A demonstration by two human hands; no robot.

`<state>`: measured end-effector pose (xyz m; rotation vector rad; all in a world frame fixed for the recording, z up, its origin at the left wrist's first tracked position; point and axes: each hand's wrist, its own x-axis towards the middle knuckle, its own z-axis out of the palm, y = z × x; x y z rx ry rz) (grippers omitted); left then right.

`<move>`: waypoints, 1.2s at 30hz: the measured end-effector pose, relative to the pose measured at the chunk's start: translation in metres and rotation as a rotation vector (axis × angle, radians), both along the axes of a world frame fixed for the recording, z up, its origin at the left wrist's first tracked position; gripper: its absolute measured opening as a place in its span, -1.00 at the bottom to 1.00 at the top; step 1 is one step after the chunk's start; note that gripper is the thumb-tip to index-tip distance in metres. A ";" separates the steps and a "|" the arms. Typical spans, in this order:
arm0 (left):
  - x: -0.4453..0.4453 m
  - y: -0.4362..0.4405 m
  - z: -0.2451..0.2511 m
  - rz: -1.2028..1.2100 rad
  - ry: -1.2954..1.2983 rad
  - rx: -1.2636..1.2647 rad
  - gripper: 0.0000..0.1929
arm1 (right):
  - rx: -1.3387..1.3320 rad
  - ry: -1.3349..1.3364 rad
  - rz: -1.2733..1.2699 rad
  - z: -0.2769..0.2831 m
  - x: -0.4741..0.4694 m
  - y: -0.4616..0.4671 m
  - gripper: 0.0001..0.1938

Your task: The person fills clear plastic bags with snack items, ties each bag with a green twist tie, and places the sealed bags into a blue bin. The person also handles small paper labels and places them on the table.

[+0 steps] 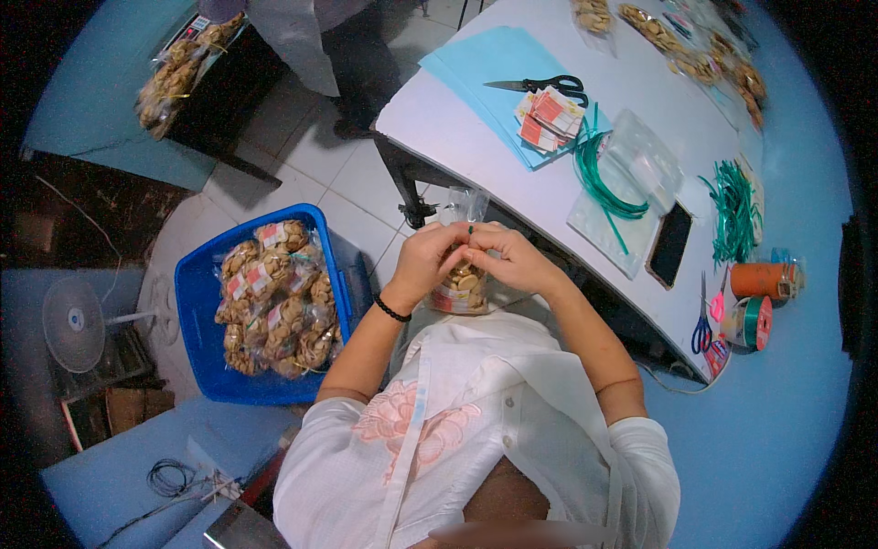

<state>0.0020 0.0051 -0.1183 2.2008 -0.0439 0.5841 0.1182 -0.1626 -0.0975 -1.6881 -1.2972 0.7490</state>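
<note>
A clear plastic bag of round, flat biscuits (466, 283) stands before my lap, with a printed label low on its front. Its gathered neck passes between my hands, and the loose plastic top fans out above them. My left hand (432, 257) grips the neck from the left, thumb and fingers pinched together. Opposite it, my right hand (513, 257) pinches at the same spot, fingertips touching the left. A short bit of green tie (470, 230) shows between the fingers; the rest is hidden.
Left of me, a blue plastic tub (199, 357) holds several filled bags. On the white table (439, 117) lie black-handled scissors (538, 85), labels (549, 117), green ties (732, 213), plastic bags (641, 161) and a phone (669, 243). Another person (343, 48) stands beyond. A fan (74, 324) is far left.
</note>
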 end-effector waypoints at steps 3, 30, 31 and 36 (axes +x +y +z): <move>-0.001 0.001 0.000 -0.039 -0.020 0.080 -0.84 | 0.037 0.443 -0.245 0.001 -0.007 0.001 -0.78; -0.016 0.031 -0.015 0.192 0.347 -0.156 -0.93 | -0.032 0.238 -0.587 -0.060 -0.006 -0.008 -0.80; -0.016 0.031 -0.015 0.146 0.233 -0.189 -0.92 | -0.101 0.272 -0.601 -0.061 -0.007 -0.008 -0.80; -0.007 0.014 -0.008 0.027 0.187 -0.467 -0.87 | 0.034 -0.005 -0.459 -0.038 -0.009 -0.009 -0.83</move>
